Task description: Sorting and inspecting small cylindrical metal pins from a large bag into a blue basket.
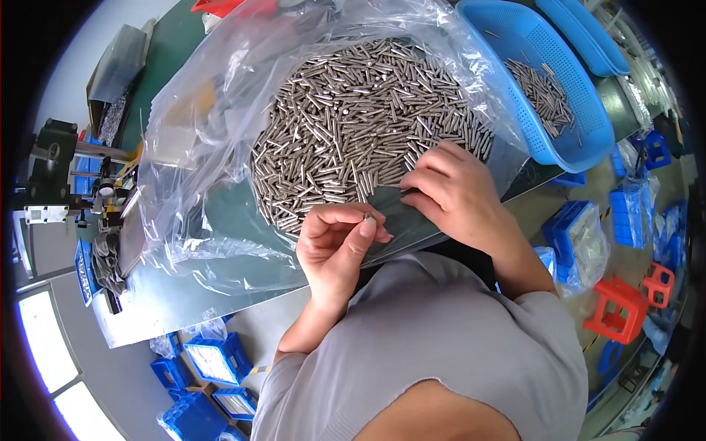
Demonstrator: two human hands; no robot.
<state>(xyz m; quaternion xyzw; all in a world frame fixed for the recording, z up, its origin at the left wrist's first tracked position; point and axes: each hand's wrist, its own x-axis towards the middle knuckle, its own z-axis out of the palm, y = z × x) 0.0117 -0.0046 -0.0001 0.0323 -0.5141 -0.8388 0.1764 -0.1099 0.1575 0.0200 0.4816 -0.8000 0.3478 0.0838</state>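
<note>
A broad heap of short grey metal pins (353, 110) lies on a clear plastic bag (198, 147) spread over the table. At the heap's near edge, my left hand (334, 246) is closed in a pinch, thumb against forefinger. The small round end of a metal pin (368, 216) shows between those fingertips; the rest of it is hidden. To its right, my right hand (460, 195) reaches to the heap's near right edge. Its thumb and fingers are drawn together by the pins, and what they hold, if anything, cannot be made out.
A blue perforated basket (588, 140) with a smaller lot of pins stands right of the bag, a second blue basket (588, 37) beyond it. A dark metal fixture (55, 165) is at the table's left end. Blue crates (217, 356) and a red stool (618, 309) are on the floor.
</note>
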